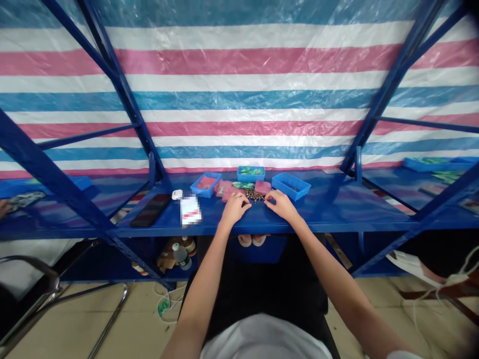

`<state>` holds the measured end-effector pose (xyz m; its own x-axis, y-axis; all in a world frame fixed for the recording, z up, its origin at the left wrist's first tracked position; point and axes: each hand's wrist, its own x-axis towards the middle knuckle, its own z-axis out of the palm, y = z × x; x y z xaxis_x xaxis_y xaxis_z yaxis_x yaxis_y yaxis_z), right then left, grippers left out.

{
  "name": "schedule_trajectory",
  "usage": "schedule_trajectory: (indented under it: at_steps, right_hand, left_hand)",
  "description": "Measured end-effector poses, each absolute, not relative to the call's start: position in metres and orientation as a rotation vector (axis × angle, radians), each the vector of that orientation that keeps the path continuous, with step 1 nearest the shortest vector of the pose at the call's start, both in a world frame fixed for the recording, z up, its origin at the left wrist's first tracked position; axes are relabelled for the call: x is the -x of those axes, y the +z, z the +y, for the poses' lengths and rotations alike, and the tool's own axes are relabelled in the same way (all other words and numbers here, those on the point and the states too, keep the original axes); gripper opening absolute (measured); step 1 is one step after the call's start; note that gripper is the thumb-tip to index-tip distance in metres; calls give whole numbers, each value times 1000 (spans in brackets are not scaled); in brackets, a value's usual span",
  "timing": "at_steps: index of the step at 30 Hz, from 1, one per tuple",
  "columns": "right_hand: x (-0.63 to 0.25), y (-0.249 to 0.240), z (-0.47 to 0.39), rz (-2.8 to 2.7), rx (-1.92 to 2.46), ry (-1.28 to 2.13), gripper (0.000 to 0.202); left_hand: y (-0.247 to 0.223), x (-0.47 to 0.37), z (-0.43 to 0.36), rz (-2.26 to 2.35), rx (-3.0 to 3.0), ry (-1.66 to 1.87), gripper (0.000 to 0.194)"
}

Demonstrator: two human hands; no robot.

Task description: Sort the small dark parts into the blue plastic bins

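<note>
A small pile of brass-coloured metal pieces (256, 196) lies on the blue tabletop between my two hands. My left hand (235, 207) is at the left edge of the pile, its fingers curled in toward the thumb; anything in them is too small to make out. On the other side, my right hand (281, 205) has thumb and forefinger pinched together at the pile's edge, and what they hold is unclear. Pink plastic bags (227, 191) lie just beyond my left hand. A pink packet (263, 187) and green-and-white packets (243, 185) sit behind the pile.
Blue trays stand behind: a left tray (206, 184) with pink bags, a middle tray (251, 177) with green packets, and a right tray (291, 186) with little inside. A black phone (151, 210), white earbud case (177, 194) and blurred white packet (190, 210) lie left. Blue frame posts flank the bench.
</note>
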<state>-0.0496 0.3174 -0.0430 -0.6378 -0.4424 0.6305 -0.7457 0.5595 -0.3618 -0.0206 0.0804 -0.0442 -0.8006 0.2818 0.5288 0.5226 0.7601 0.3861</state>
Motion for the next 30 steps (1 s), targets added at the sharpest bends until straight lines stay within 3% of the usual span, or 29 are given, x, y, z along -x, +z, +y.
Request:
schedule_trajectory:
  at_steps: [10, 17, 30]
  right_hand:
    - [49, -43, 317, -2349, -953, 847, 13]
    - [50, -45, 311, -2331, -1031, 848, 15]
    - [38, -44, 282, -2327, -970, 896, 18]
  left_hand:
    - [-42, 18, 77, -2426, 466, -950, 11]
    - [-34, 11, 86, -2516, 769, -737, 9]
    - [-37, 10, 84, -2466, 536, -777, 15]
